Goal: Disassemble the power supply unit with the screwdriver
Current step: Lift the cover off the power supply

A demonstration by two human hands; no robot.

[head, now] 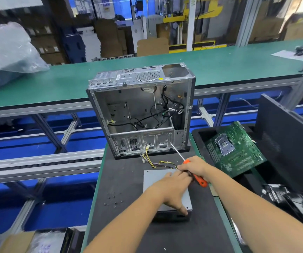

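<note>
Head view: the power supply unit (165,190) lies out of the case (141,110) on the desk (121,179), still closed, loose screws (113,200) beside; my left hand (172,192) lies flat on it, my right hand (194,168) grips the screwdriver (195,177), its tip indistinct.

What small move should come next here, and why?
Probably swing the screwdriver tip back to a screw on the PSU. The right hand grips its handle, but the shaft points away at the case, while the left hand lies flat on the PSU.
</note>
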